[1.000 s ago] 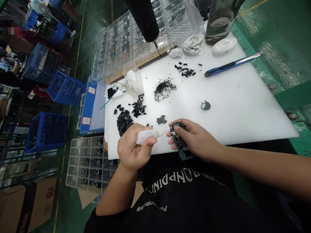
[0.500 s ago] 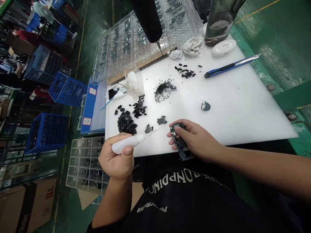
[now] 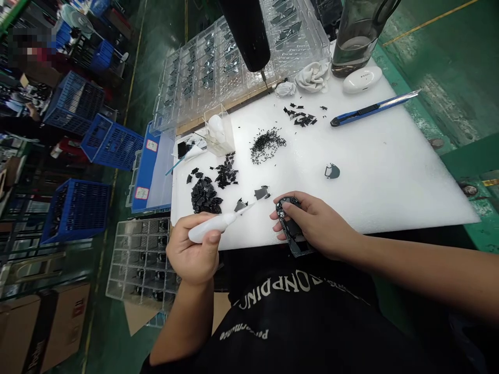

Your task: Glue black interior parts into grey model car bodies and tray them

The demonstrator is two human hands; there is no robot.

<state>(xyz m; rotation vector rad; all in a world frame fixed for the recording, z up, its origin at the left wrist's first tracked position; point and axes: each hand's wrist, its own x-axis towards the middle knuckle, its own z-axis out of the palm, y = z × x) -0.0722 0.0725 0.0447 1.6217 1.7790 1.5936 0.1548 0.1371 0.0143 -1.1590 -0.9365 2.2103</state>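
Observation:
My left hand is closed around a white squeeze bottle with a thin pointed nozzle. The nozzle points up and right, over the board beside two small dark grey plates. My right hand grips a glossy black plastic housing, rounded at its upper end, with the thumb on its face. The bottle's tip and the housing are apart. Both hands are at the near edge of a white foam board. Another grey piece with a cut-out lies to the right.
Heaps of black chips and tiny black pins lie on the board. A blue utility knife and a white oval case are at right. A black electric screwdriver hangs above a clear compartment tray. A water jug stands behind.
My left hand has moved slightly right, and the bottle tilts a little more steeply. My right hand keeps its grip on the housing. The whole view has shifted slightly.

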